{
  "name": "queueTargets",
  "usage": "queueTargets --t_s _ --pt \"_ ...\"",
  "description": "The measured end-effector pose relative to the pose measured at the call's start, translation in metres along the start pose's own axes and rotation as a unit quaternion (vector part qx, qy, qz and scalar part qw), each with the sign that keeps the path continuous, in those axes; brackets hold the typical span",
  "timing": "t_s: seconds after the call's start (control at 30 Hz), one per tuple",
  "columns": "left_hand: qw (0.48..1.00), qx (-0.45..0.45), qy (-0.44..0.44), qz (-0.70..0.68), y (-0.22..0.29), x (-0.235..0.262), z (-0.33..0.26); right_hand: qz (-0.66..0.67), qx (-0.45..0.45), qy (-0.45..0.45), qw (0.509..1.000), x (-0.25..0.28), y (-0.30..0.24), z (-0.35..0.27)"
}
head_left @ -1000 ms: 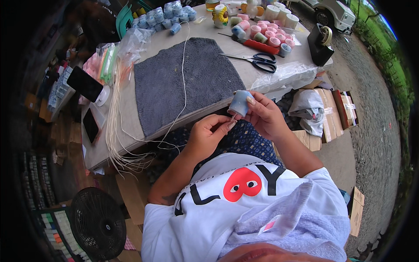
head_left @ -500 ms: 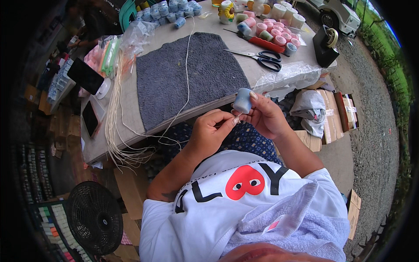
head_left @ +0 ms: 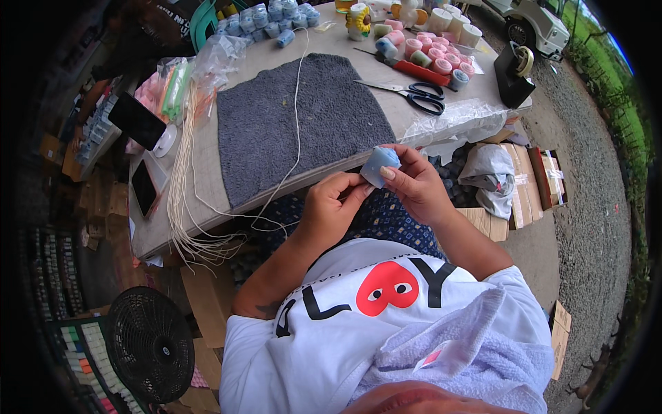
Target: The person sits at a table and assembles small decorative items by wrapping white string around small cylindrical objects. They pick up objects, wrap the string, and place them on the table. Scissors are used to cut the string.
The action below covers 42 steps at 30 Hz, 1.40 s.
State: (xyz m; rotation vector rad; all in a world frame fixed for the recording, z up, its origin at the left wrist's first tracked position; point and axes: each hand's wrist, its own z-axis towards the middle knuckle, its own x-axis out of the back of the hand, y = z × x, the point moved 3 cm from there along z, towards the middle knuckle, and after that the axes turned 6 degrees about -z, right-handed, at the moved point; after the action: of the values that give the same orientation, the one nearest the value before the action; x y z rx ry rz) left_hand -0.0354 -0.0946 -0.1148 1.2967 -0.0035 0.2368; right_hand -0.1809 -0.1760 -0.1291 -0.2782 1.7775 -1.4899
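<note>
A small blue candle [head_left: 378,168] is in my right hand [head_left: 419,186], gripped between thumb and fingers just off the table's near edge. My left hand [head_left: 336,205] pinches at the lower left end of that candle, on its thin pale wick, which the fingertips mostly hide. A dark grey towel [head_left: 296,117] lies on the table beyond my hands. One loose white string [head_left: 297,103] runs across it, and a bundle of similar cream strings [head_left: 181,179] hangs over the table's edge at the left.
Scissors [head_left: 414,94] lie right of the towel, near plastic film [head_left: 458,121] and a black tape dispenser [head_left: 514,72]. Pink candles [head_left: 441,55] and wrapped blue ones [head_left: 265,24] stand farther back. Two dark-screened devices [head_left: 138,119] are at left; a black fan [head_left: 150,345] stands below.
The candle has tilted over and moved slightly down and left in my right hand, whose thumb now lies across its side. My left hand stays at its lower end.
</note>
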Motion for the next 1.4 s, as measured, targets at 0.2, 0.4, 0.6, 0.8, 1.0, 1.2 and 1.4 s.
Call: queueTargets --t_s 0.2,0.4,0.6,0.8,1.0,1.2,1.4 --pt "0.997 0.050 -0.031 -0.052 -0.011 0.005 -0.004 -0.088 0.123 -0.035 0.988 -0.006 -0.009 -0.005" --pt "0.999 0.022 -0.029 0.009 -0.020 0.016 -0.005 -0.163 0.171 -0.061 0.970 -0.011 -0.007 -0.008" --pt "0.991 0.018 -0.063 0.116 -0.011 0.022 -0.004 -0.178 0.182 -0.051 0.966 -0.013 -0.005 -0.010" --pt "0.993 0.024 -0.048 0.109 -0.006 0.013 -0.005 -0.242 0.172 -0.049 0.954 -0.018 -0.003 -0.012" --pt "0.988 0.037 -0.064 0.137 -0.007 0.017 -0.006 -0.225 0.198 -0.034 0.953 -0.016 -0.007 -0.012" --pt "0.990 0.013 -0.045 0.132 -0.005 0.010 -0.007 -0.317 0.210 -0.010 0.925 -0.018 -0.003 -0.013" --pt "0.988 -0.096 -0.059 0.103 0.042 0.020 -0.014 -0.399 0.267 -0.042 0.876 -0.028 -0.015 -0.021"
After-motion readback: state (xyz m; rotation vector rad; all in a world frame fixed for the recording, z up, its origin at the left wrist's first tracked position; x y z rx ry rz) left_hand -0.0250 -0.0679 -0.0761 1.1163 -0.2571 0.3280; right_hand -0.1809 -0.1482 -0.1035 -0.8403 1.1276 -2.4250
